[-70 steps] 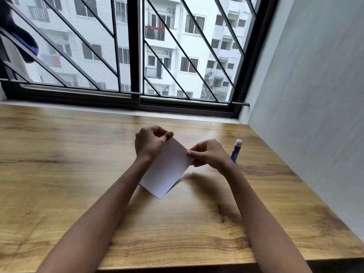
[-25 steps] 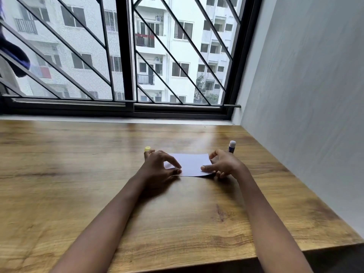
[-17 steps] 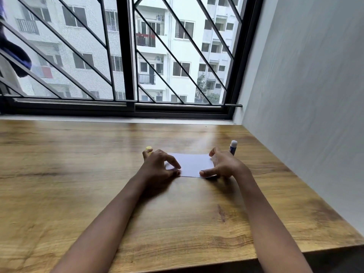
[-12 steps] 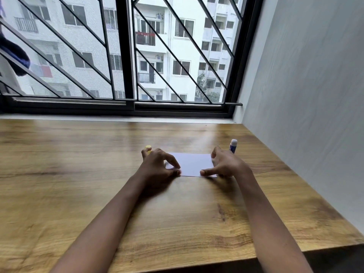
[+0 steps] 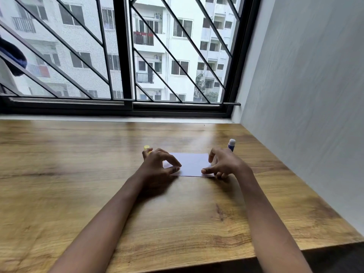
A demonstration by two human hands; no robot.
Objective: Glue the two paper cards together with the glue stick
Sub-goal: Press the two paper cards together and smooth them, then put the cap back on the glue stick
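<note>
The white paper cards (image 5: 192,164) lie flat as one stack on the wooden table (image 5: 98,174); I cannot tell the two sheets apart. My left hand (image 5: 157,164) pinches the stack's left edge between thumb and forefinger. My right hand (image 5: 223,164) holds the right edge, its thumb pressed on the near right corner. The glue stick (image 5: 231,145), blue with a white top, stands upright just behind my right hand. A small yellow cap (image 5: 146,147) sits on the table behind my left hand, partly hidden by the fingers.
A grey wall (image 5: 305,95) runs along the table's right side. A black-framed window with diagonal bars (image 5: 126,56) closes off the far edge. The table's near edge (image 5: 295,251) shows at the lower right.
The cards were held up tilted in the air and now lie flat on the table. In the last second both hands stayed at the edges, with the right thumb sliding slightly.
</note>
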